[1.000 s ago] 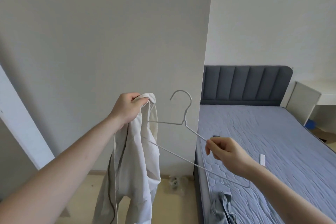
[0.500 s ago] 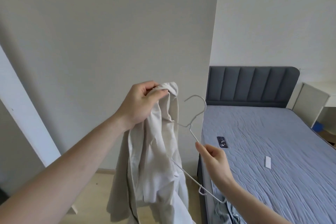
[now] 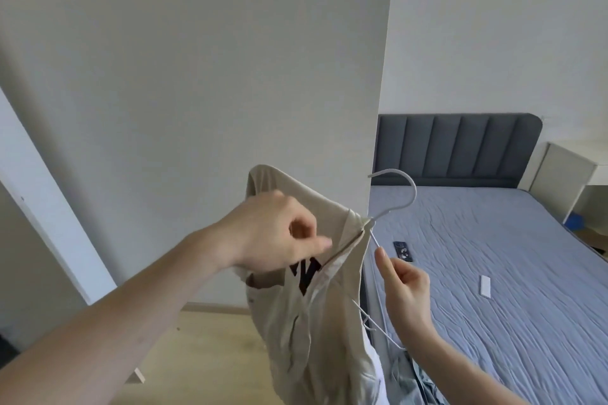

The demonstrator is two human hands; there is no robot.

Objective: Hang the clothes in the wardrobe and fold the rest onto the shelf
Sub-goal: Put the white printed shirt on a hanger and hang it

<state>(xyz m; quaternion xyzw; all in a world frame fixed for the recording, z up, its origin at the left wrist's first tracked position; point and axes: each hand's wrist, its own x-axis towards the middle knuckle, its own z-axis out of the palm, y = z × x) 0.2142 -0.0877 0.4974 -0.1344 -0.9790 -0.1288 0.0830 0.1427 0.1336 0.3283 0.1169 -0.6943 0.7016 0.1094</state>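
The limp, light beige cotton garment (image 3: pixel 306 306) sags; the left hand (image 3: pixel 279 233) pinches its collar. The right hand (image 3: pixel 403 283) grips the thin white wire hanger (image 3: pixel 399 194) beside it, best held there.

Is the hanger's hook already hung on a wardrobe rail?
No. The hanger has its hook free in the air in front of the bed, while the right hand pinches its wire.

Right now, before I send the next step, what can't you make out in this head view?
- White hanger: its left shoulder is hidden inside the beige garment.
- Garment's hem: cut off by the bottom edge.
- Left hand: fingertips buried in cloth, so the grip is unclear.
- Black remote on the bed: buttons too small.
- Wardrobe rail: not in view.
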